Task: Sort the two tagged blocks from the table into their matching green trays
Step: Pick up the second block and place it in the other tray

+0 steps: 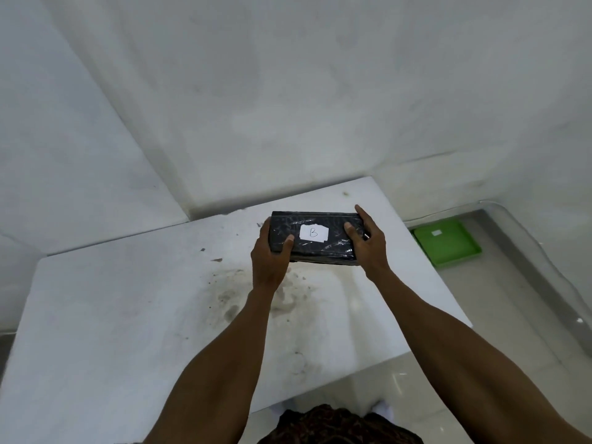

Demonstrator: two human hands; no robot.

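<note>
A black block wrapped in shiny plastic [320, 248] carries a white tag marked "B" on its top face. It is held a little above the far part of the white table [128, 315]. My left hand [270, 261] grips its left end, thumb on top. My right hand [368, 243] grips its right end, fingers wrapped over the edge. One green tray [448, 251] with a small white tag lies on the floor to the right of the table. No second block or second tray is in view.
The table top is stained with dark smudges near its middle. White walls meet in a corner behind the table. Glossy floor shows on the right, bounded by a grey strip along the wall. My feet show below the table's near edge.
</note>
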